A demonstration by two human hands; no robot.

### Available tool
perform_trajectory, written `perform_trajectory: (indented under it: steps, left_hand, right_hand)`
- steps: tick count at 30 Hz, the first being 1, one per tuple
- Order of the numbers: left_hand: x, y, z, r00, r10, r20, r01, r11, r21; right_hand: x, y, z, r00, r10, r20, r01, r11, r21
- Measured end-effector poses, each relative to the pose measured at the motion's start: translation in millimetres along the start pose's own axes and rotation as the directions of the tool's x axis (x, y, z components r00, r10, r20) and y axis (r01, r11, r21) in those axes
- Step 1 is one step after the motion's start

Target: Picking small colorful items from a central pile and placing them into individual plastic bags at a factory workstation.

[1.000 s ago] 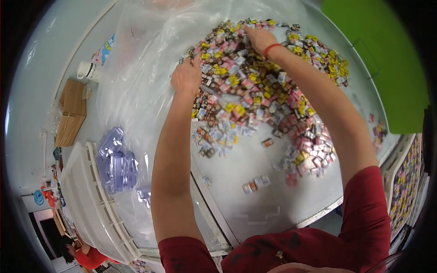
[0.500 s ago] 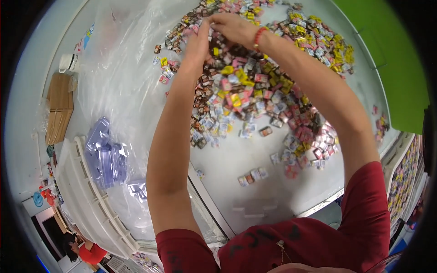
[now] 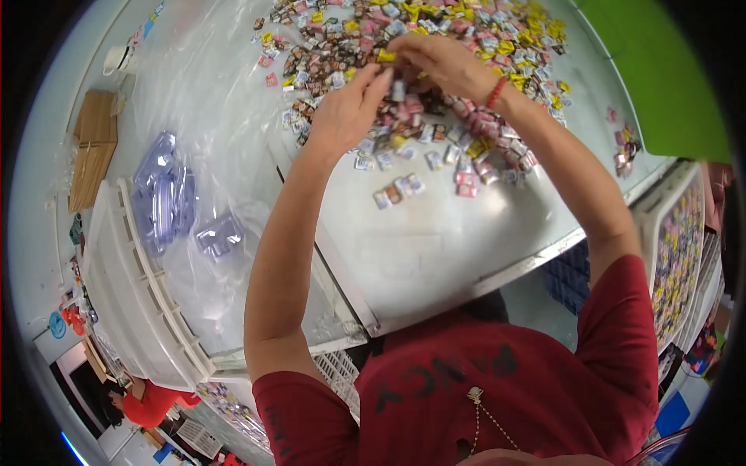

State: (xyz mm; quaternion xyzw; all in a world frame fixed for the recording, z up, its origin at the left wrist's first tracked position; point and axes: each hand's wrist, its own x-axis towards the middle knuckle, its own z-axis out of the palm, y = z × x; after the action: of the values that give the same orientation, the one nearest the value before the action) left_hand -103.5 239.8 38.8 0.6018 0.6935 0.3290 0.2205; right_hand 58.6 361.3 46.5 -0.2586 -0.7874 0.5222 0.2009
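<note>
A broad heap of small wrapped sweets [image 3: 326, 58] in pink, brown, white and yellow is spread across the pale tabletop. My left hand [image 3: 347, 115] reaches to the heap's near side, its fingers loosely bent and pointing at the sweets. Opposite it, my right hand [image 3: 451, 66], with a red bracelet [image 3: 496, 92] at the wrist, arches over the heap. Its fingers are curved and apart from the palm, and the tips partly hide among the sweets. Between the two hands, a few sweets are blurred. A short row of sweets [image 3: 399, 190] lies nearer me, apart from the heap.
Clear plastic trays [image 3: 165, 198] lie on plastic sheeting at the left, with another tray [image 3: 220, 235] beside them. Folded cardboard [image 3: 95, 151] is farther left. A white crate [image 3: 676, 248] full of sweets stands at the right. A person in red [image 3: 148, 404] is at the lower left.
My view has shifted, so the table appears higher in the picture. My hands have drawn apart and nearer to me over the heap. Some near sweets have been pushed away from me.
</note>
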Motion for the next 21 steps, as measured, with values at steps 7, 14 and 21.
perform_trajectory:
  steps: [7,14,21]
  left_hand:
    - [-60.8,-1.0,-13.8,0.967,-0.255,-0.003,0.253,0.959,-0.126]
    - [-105.9,-7.9,-15.9,0.900,-0.398,0.179,0.415,0.653,-0.634]
    - [-130.4,-4.4,-7.1,0.905,-0.406,0.131,0.365,0.579,-0.729]
  right_hand:
    - [-85.8,13.8,-1.7,1.000,-0.014,-0.017,0.007,0.935,-0.354]
    - [-89.7,2.2,33.6,0.869,-0.488,-0.080,0.214,0.516,-0.829]
    - [-45.2,-4.8,73.9,0.938,-0.332,-0.101,0.061,0.443,-0.894]
